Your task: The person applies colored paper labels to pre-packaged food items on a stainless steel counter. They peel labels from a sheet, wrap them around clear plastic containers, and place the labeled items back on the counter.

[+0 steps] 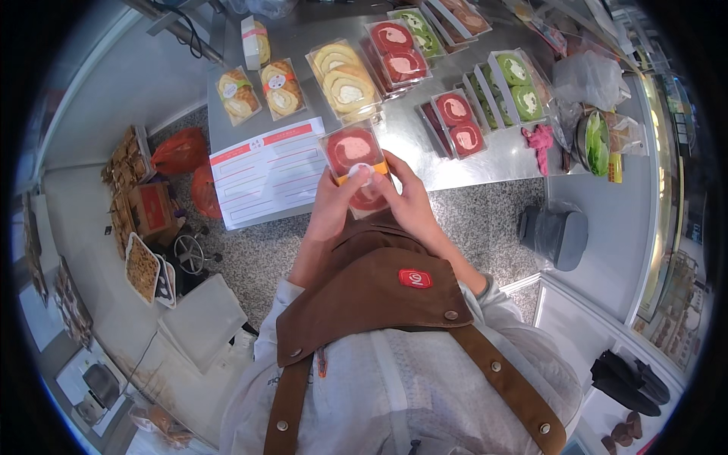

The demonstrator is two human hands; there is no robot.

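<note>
Both my hands hold a clear plastic box of red cake roll slices at the near edge of the steel table. An orange band with a round white sticker crosses the box. My left hand grips its left side and my right hand its right side, both thumbs on the sticker. Left of the box lies a printed paper sheet with red headings. Beyond it are two banded boxes of golden rolls, one with a green band, one with an orange-red band. A box of pale cream rolls lies just past my hands.
More boxes of red rolls and green rolls stand across the table. A pink cloth and a bowl of green leaves are at the right. A grey bin stands below; red bags lie on the left.
</note>
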